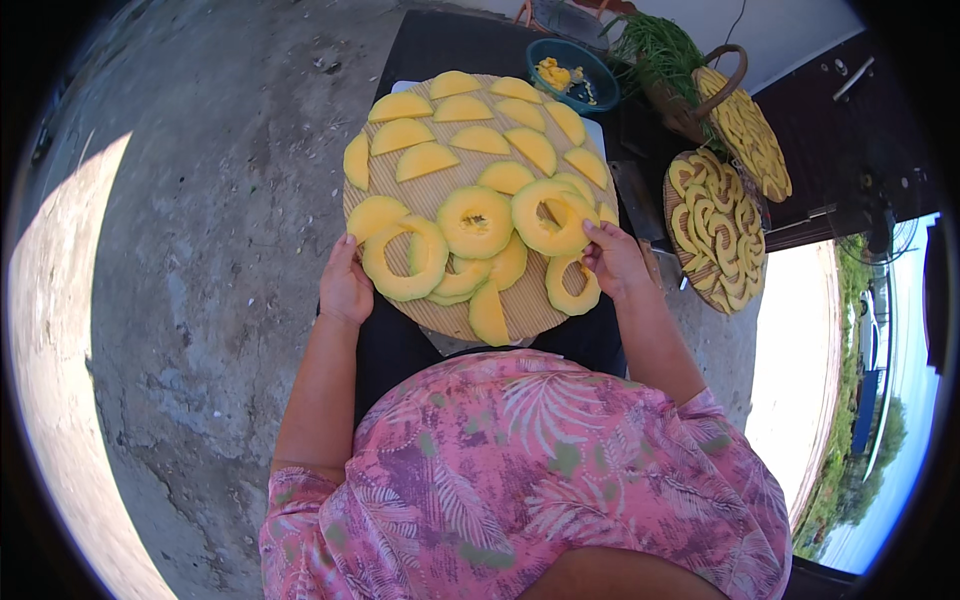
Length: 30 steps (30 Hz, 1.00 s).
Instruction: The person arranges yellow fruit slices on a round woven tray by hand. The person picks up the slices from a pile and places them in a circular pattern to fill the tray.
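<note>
A round ribbed tray (530, 318) in front of me carries yellow pumpkin slices with green rinds. Half-moon slices (479, 139) are spread over its far part. Nearer me, ring-shaped slices and half-moons overlap, among them a ring with stringy pulp in its middle (490, 238). My left hand (347, 288) is at the tray's left edge, fingertips closed on the end of a half-moon pumpkin slice (376, 214). My right hand (617, 264), on the right side, pinches the edge of a pumpkin ring (530, 212). Below its fingers lies a smaller ring (560, 290).
Past the tray, a teal basin (548, 48) holds yellow pulp and seeds on a dark table (430, 45). Two more round trays (712, 285) of curved slices are at the right, beside a handled basket (672, 108) with long green leaves. Concrete floor (220, 250) extends to the left.
</note>
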Available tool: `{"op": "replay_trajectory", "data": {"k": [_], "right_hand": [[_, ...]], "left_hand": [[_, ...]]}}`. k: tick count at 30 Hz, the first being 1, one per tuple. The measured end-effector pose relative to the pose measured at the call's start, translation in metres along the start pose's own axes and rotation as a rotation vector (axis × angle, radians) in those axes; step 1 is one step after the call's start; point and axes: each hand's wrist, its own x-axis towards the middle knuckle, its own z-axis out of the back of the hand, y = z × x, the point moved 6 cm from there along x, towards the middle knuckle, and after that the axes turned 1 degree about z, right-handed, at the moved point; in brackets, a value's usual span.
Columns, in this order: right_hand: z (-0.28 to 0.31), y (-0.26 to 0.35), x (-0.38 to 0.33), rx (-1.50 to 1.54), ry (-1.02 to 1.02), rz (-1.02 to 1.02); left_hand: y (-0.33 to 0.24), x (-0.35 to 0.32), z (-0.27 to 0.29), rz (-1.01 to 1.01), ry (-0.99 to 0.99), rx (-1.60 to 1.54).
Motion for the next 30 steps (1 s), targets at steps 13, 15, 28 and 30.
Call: {"op": "replay_trajectory", "data": {"k": [13, 15, 28, 30], "right_hand": [[-0.047, -0.025, -0.004, 0.008, 0.177, -0.168], [-0.057, -0.028, -0.005, -0.012, 0.201, -0.169], [-0.096, -0.047, -0.014, -0.016, 0.304, -0.199], [-0.106, -0.043, -0.017, 0.006, 0.353, -0.196]], "left_hand": [[-0.014, -0.016, -0.021, 0.105, -0.092, 0.289], [-0.015, -0.018, -0.021, 0.105, -0.117, 0.328], [-0.012, -0.04, -0.063, -0.277, -0.034, 0.972], [-0.005, -0.041, -0.069, -0.255, -0.004, 0.899]]}}
